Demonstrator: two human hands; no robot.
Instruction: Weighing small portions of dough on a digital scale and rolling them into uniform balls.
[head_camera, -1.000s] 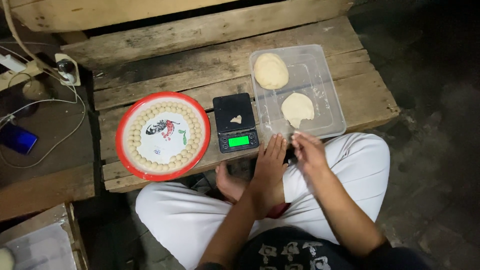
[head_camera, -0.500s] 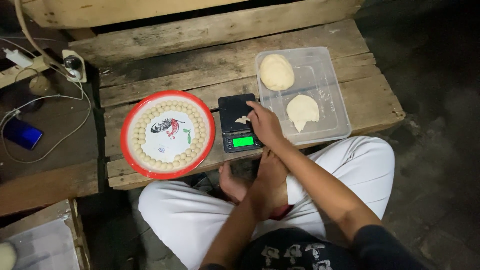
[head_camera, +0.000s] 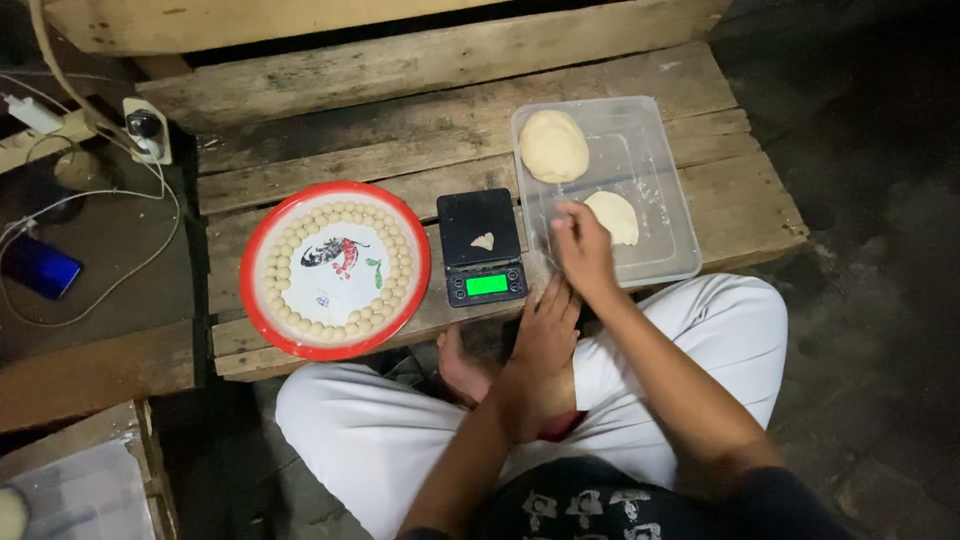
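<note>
Right now a small pale dough scrap (head_camera: 483, 241) lies on the platform of the black digital scale (head_camera: 483, 246), whose display glows green. Just right of the scale sits a clear plastic container (head_camera: 668, 190) holding a round dough ball (head_camera: 553, 146) at the far end and a flatter dough piece (head_camera: 612, 216) nearer the person. The right hand (head_camera: 583, 250) hovers over the container's near left corner, fingers loosely curled; whether it pinches any dough I cannot tell. The left hand (head_camera: 545, 330) rests open and flat at the near edge of the wooden desk (head_camera: 400, 150), holding nothing. Left of the scale stands a red-rimmed plate (head_camera: 335, 270) ringed with small dough balls (head_camera: 272, 275).
</note>
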